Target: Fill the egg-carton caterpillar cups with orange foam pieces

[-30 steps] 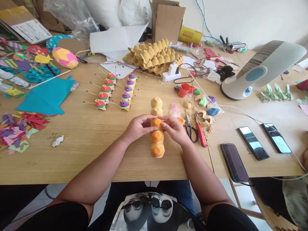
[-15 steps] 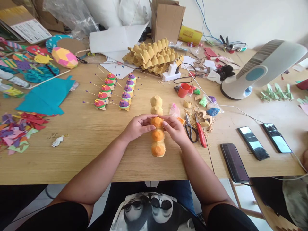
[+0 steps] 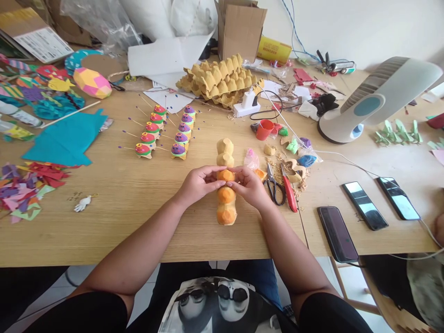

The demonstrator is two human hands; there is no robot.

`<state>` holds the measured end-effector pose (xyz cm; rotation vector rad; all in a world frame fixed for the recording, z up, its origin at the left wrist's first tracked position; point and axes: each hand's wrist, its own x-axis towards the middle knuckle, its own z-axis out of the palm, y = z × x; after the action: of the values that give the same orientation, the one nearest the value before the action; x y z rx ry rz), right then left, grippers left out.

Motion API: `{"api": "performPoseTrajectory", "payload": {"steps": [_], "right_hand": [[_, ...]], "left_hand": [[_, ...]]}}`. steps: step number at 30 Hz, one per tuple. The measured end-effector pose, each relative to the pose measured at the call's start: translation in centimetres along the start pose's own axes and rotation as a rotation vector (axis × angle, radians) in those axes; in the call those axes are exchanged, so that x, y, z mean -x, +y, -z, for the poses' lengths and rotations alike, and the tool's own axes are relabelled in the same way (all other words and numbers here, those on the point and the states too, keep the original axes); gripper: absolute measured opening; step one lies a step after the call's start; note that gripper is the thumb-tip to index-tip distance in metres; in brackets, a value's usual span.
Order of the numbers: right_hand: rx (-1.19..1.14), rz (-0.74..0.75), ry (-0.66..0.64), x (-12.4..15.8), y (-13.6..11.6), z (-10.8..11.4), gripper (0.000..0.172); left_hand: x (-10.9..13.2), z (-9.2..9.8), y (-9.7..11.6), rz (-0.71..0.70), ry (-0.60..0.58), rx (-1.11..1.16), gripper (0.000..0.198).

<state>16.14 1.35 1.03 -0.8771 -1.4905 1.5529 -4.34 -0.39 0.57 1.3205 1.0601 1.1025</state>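
A strip of egg-carton cups lies lengthwise on the wooden table in front of me. Its near cups are covered in orange clay, its far cups are bare cardboard. My left hand and my right hand press in from either side of the strip's middle. Their fingertips are pinched together on the third orange cup. A small bag of pink clay sits just beyond my right hand.
Scissors and a red-handled cutter lie right of my hand. Three phones rest further right, near a white fan. Two finished painted caterpillar strips, stacked egg trays and coloured paper scraps fill the left and back.
The strip's near end swung slightly right, then back toward the centre. My fingers have shifted a little on the orange cup in the middle.
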Motion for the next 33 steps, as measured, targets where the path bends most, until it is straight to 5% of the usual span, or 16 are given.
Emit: {"api": "performPoseTrajectory", "payload": {"steps": [33], "right_hand": [[-0.185, -0.053, -0.028, 0.0, -0.5, 0.0, 0.05]], "left_hand": [[-0.14, 0.43, 0.79, 0.038, -0.037, -0.011, 0.064]]}}
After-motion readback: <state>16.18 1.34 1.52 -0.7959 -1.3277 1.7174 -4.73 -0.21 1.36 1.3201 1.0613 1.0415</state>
